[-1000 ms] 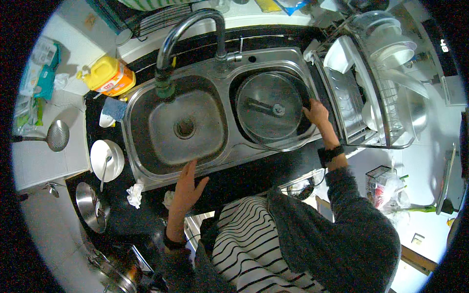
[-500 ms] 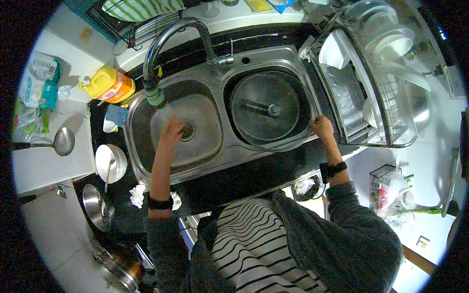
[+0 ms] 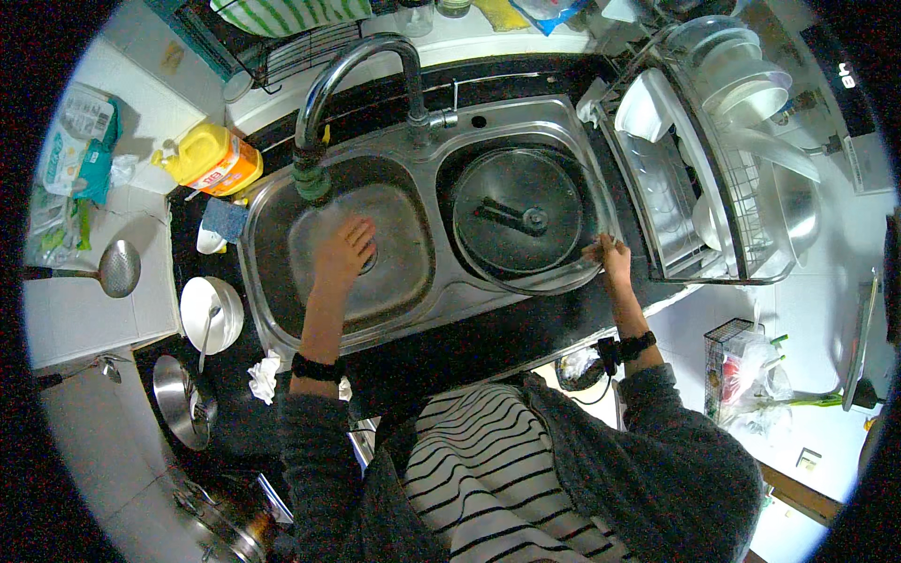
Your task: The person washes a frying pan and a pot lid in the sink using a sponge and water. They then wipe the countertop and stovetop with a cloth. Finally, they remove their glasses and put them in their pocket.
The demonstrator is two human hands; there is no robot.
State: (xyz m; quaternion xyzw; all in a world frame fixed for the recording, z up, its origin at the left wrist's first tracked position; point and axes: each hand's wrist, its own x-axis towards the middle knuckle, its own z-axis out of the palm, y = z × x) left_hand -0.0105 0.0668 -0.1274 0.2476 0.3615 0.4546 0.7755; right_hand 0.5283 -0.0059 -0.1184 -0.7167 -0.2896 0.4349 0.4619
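My left hand (image 3: 345, 248) hovers over the left sink basin (image 3: 394, 314), near its drain and below the faucet spout (image 3: 311, 181). Its fingers are spread and it holds nothing. With my right hand (image 3: 611, 256) I pinch the right rim of a large round glass lid (image 3: 511, 178). The lid lies in the right basin, its near edge overlapping the sink's front ledge. A dark bar with a round knob (image 3: 535, 220) shows at its middle; I cannot tell whether that belongs to the lid or lies beneath it.
A yellow detergent jug (image 3: 218, 159) and a blue sponge (image 3: 225, 221) stand left of the sink. Nearby are a white bowl (image 3: 208, 315), a metal pan (image 3: 178, 402) and crumpled tissue (image 3: 265, 377). The dish rack (image 3: 709, 267) with bowls flanks the right side.
My left hand has turned and its fingers have spread slightly over the left basin. My right hand stays at the lid's rim, its fingers shifted a little. The view has moved slightly.
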